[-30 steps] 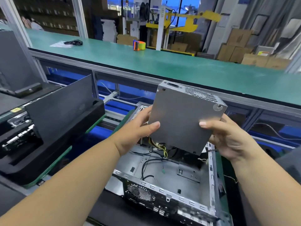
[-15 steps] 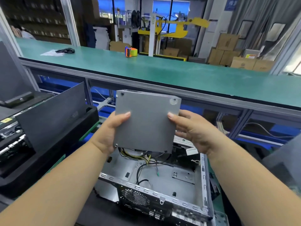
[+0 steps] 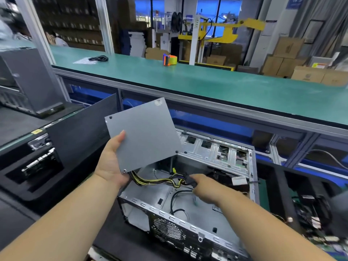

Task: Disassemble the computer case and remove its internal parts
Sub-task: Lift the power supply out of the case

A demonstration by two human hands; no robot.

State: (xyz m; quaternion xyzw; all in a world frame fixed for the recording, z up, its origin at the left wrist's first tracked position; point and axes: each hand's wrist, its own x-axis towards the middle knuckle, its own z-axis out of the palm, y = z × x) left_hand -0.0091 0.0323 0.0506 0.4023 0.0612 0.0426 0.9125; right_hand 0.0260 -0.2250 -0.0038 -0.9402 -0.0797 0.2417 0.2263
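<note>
The open metal computer case (image 3: 180, 208) lies on its side in front of me, its floor bare except for loose black wires. Above its left end I hold the grey power supply box (image 3: 143, 134) tilted, with my left hand (image 3: 111, 162) gripping its lower left edge, thumb on the flat face. A bundle of yellow and black cables (image 3: 160, 180) runs from under the box into the case. My right hand (image 3: 205, 187) reaches into the case and grips the black connector end of that bundle.
A dark side panel (image 3: 81, 129) leans in a black tray at my left. A green conveyor belt (image 3: 207, 87) runs across behind the case, with an orange tape dispenser (image 3: 169, 59) and a black cable (image 3: 98, 58) on it. Circuit boards lie at the lower right (image 3: 310, 223).
My right hand has let go of the power supply and dropped into the case onto the cable bundle. My left hand alone holds the box, which has swung left and tilted.
</note>
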